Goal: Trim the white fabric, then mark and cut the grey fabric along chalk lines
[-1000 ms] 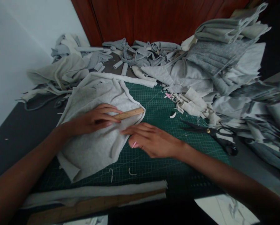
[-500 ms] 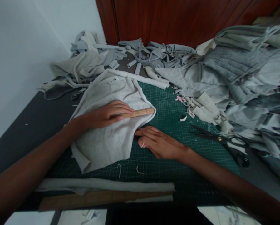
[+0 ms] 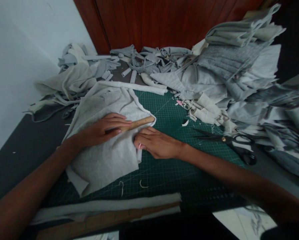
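A light grey fabric piece (image 3: 109, 163) lies spread on the green gridded cutting mat (image 3: 161, 103). On top of it rests a wooden ruler (image 3: 141, 123), its far end against the raised edge of the cloth. My left hand (image 3: 103, 130) lies flat over the ruler, fingers stretched along one side and thumb on the other; its near part is hidden. My right hand (image 3: 158, 143) has curled fingers closed at the right edge of the fabric, which is turned there. Something small and pink shows by its thumb, too small to name.
Black scissors (image 3: 224, 140) lie on the mat's right side. Heaps of grey fabric (image 3: 214, 80) fill the right and back, with more scraps (image 3: 66, 80) at back left. Near the front lie a rolled cloth strip (image 3: 109, 205) and another wooden strip (image 3: 101, 220).
My right hand has moved from just beside the fabric edge onto it, and the edge is now turned. My left hand stays on the ruler. The whole view has shifted.
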Demonstrator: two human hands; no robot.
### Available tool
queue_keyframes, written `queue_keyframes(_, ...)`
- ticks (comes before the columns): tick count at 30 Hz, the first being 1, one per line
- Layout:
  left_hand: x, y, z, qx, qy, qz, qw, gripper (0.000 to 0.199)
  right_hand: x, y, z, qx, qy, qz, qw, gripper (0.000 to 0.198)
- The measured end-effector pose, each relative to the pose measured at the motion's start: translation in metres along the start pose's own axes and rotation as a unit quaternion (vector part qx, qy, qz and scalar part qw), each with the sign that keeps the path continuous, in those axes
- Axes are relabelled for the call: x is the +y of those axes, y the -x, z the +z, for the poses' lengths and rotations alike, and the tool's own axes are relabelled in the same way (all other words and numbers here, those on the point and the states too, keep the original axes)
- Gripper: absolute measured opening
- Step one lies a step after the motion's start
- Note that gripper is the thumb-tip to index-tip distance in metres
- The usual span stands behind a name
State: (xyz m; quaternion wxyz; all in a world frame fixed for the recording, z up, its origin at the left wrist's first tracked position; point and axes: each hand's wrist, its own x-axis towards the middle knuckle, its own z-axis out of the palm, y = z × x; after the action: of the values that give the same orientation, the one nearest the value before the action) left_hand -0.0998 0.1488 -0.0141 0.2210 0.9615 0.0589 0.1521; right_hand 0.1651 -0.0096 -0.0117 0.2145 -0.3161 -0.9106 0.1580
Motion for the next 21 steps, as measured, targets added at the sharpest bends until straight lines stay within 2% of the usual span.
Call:
queue_keyframes(5, 0.002, 0.001, -0.002, -0.007, -0.001, -0.002, 1.0, 0.041, 0.012, 0.016, -0.005, -0.002, -0.044, -0.008, 0.999, 0.019)
queue_keyframes(11, 0.011, -0.015, 0.011, 0.001, 0.014, 0.019, 1.0, 0.043, 0.001, 0.067, -0.018, 0.025, -0.067, 0.026, 0.997, 0.017)
queue_keyframes(17, 0.021, -0.055, 0.035, 0.014, 0.027, 0.032, 0.999, 0.042, -0.024, 0.115, -0.033, -0.011, -0.051, 0.089, 0.995, 0.016)
queue_keyframes(21, 0.024, -0.074, 0.041, 0.005, 0.031, 0.051, 0.998, 0.042, -0.038, 0.132, -0.048, -0.045, -0.072, 0.168, 0.982, 0.017)
